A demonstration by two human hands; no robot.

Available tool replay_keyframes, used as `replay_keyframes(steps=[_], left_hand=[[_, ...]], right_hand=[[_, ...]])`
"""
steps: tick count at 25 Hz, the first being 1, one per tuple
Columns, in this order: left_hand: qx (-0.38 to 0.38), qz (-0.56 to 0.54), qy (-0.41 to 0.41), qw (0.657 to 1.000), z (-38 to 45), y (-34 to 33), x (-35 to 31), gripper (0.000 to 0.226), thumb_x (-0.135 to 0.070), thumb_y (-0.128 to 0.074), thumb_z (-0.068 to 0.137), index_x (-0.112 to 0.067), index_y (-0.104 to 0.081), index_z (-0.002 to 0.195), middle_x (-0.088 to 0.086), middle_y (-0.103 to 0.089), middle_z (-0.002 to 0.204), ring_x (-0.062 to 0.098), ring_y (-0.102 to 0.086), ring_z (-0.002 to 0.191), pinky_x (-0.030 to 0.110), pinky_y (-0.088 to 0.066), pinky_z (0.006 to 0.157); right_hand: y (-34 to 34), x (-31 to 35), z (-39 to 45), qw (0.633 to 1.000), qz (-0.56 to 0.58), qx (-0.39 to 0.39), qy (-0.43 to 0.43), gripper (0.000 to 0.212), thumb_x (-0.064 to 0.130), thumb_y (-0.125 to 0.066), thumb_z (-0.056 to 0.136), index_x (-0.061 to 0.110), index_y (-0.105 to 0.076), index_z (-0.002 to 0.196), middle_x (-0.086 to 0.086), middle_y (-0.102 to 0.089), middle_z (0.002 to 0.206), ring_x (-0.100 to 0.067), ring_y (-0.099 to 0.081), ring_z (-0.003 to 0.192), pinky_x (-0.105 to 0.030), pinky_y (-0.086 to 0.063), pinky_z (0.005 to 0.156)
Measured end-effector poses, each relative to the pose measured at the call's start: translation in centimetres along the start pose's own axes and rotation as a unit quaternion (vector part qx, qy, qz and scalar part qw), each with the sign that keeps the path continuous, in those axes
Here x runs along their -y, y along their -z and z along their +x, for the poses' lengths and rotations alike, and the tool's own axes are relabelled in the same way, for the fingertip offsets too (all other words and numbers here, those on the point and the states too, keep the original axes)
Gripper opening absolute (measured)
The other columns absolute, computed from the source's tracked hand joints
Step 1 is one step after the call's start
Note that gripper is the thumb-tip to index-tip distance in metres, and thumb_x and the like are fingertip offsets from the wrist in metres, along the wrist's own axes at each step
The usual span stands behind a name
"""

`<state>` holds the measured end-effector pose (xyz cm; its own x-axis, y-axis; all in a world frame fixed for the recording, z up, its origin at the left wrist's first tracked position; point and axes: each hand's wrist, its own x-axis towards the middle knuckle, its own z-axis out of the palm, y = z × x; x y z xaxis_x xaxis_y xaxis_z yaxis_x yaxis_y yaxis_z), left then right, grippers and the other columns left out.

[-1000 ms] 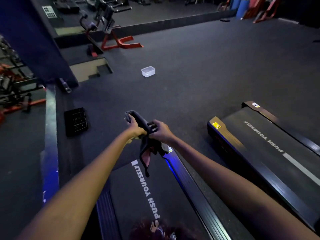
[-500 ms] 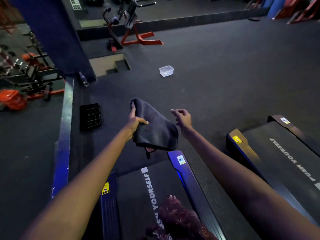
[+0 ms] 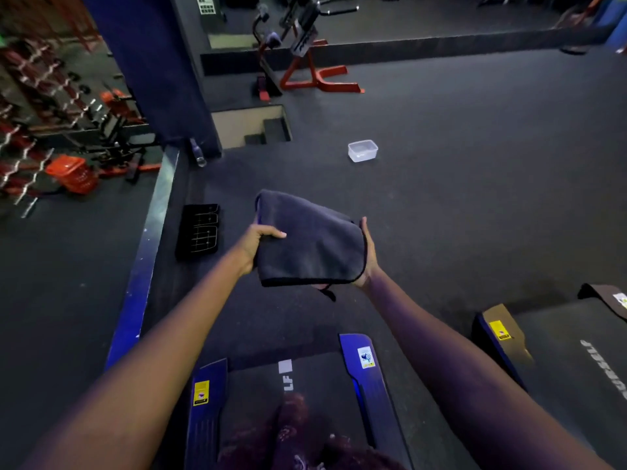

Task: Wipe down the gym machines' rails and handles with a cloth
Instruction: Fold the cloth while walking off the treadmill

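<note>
Dark grey folded microfibre cloth (image 3: 310, 242) held up in the air between both hands, above the dark rubber gym floor (image 3: 475, 171) and just beyond the foot end of the near treadmill (image 3: 354, 371). Cloth: soft, short nap, matte, roughly rectangular w/ rounded corners, thin black stitched hem along the near and right edges; a small dark loop hangs from its lower edge. Left hand (image 3: 256, 245) grips the cloth's left edge, thumb lying across the top face, fingers hidden beneath. Right hand (image 3: 368, 259) is flat and uncurled, palm against the cloth's right edge, fingers straight and pointing away. Treadmill deck: black textured belt w/ white lettering, glossy blue side rails, yellow sticker on the left rail and a white one on the right. Second treadmill (image 3: 570, 354) to the right, similar black belt, tan end cap w/ yellow sticker. Clear plastic rectangular container (image 3: 362, 150) sits on the floor well beyond the cloth. Black ribbed flat item (image 3: 200, 230) lies on the floor left of the cloth; can't tell what it is.
</note>
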<state>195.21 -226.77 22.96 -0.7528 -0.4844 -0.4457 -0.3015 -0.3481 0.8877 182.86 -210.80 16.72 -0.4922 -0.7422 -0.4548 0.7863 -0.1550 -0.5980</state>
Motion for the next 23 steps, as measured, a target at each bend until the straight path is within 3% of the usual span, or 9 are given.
replay_keyframes(steps=[2,4,6,9,11,13,16,20,23], left_hand=[[-0.004,0.017,-0.026,0.999,2.6,0.9,-0.1,0.058,-0.005,-0.062,0.049,-0.022,-0.057,0.104,0.004,-0.067,0.087,0.021,-0.062,0.080,0.034,-0.050,0.076],[-0.017,0.043,-0.047,0.998,5.8,1.8,-0.4,0.073,-0.003,-0.061,0.046,-0.023,-0.052,0.115,0.003,-0.066,0.096,0.022,-0.062,0.089,0.038,-0.051,0.084],[-0.026,0.073,-0.061,0.995,9.7,2.7,-0.9,0.081,-0.004,-0.062,0.043,-0.025,-0.050,0.120,0.004,-0.065,0.105,0.025,-0.060,0.102,0.040,-0.050,0.090],[-0.027,0.094,-0.083,0.992,14.8,3.2,-3.1,0.091,0.001,-0.064,0.048,-0.027,-0.042,0.131,-0.005,-0.060,0.106,0.015,-0.057,0.098,0.027,-0.049,0.079],[-0.093,0.042,-0.083,0.991,18.7,3.8,-4.4,0.081,0.005,-0.068,0.054,-0.020,-0.041,0.126,-0.007,-0.055,0.099,0.012,-0.054,0.091,0.024,-0.046,0.072],[-0.142,-0.052,-0.040,0.988,22.5,4.3,-5.1,0.049,0.003,-0.070,0.065,-0.008,-0.053,0.109,0.002,-0.060,0.092,0.022,-0.058,0.089,0.026,-0.047,0.067],[-0.115,-0.052,0.034,0.991,26.9,4.4,-5.5,0.009,-0.006,-0.068,0.076,-0.006,-0.065,0.084,0.013,-0.068,0.096,0.025,-0.063,0.087,0.027,-0.051,0.067],[-0.094,0.075,-0.056,0.991,30.7,3.5,-6.6,0.025,-0.014,-0.062,0.087,-0.008,-0.059,0.111,0.008,-0.063,0.111,0.016,-0.059,0.090,0.025,-0.048,0.073],[-0.115,0.168,-0.155,0.967,34.4,3.0,-7.1,0.031,-0.020,-0.055,0.092,-0.008,-0.053,0.121,0.003,-0.060,0.110,0.014,-0.054,0.099,0.024,-0.040,0.081]], right_hand=[[0.2,2.2,2.3,0.997,-0.052,0.038,-0.038,0.082,0.072,-0.050,0.071,0.011,-0.060,0.124,-0.012,-0.058,0.128,-0.027,-0.055,0.119,-0.042,-0.040,0.104],[-0.1,4.5,5.5,0.983,-0.166,0.035,-0.070,0.070,0.061,-0.048,0.083,0.010,-0.052,0.131,-0.012,-0.055,0.132,-0.026,-0.055,0.115,-0.040,-0.039,0.104],[-1.5,6.7,8.7,0.957,-0.280,0.013,-0.078,0.048,0.039,-0.053,0.090,0.006,-0.055,0.125,-0.013,-0.057,0.128,-0.024,-0.059,0.103,-0.036,-0.044,0.097],[-3.1,9.0,13.4,0.945,-0.318,0.016,-0.081,0.029,0.021,-0.067,0.082,0.006,-0.064,0.108,-0.011,-0.067,0.111,-0.021,-0.064,0.098,-0.031,-0.050,0.088],[-3.6,10.4,16.9,0.947,-0.319,-0.014,-0.032,0.037,0.014,-0.073,0.077,0.006,-0.063,0.112,-0.012,-0.069,0.110,-0.023,-0.066,0.101,-0.034,-0.052,0.087],[-4.2,11.4,19.8,0.953,-0.295,-0.058,0.030,0.047,0.010,-0.076,0.073,0.005,-0.060,0.116,-0.012,-0.068,0.110,-0.024,-0.065,0.102,-0.037,-0.052,0.090],[-4.5,12.7,23.2,0.947,-0.284,-0.129,0.073,0.047,0.010,-0.078,0.070,0.009,-0.059,0.113,-0.011,-0.067,0.111,-0.025,-0.065,0.100,-0.040,-0.052,0.091],[-3.9,14.2,27.1,0.946,-0.272,-0.149,0.090,0.048,0.017,-0.081,0.067,0.011,-0.062,0.111,-0.010,-0.068,0.108,-0.025,-0.065,0.099,-0.043,-0.052,0.092],[-2.8,15.9,31.4,0.948,-0.288,-0.096,0.099,0.047,0.021,-0.080,0.070,0.009,-0.062,0.113,-0.009,-0.069,0.109,-0.022,-0.066,0.101,-0.039,-0.052,0.092]])
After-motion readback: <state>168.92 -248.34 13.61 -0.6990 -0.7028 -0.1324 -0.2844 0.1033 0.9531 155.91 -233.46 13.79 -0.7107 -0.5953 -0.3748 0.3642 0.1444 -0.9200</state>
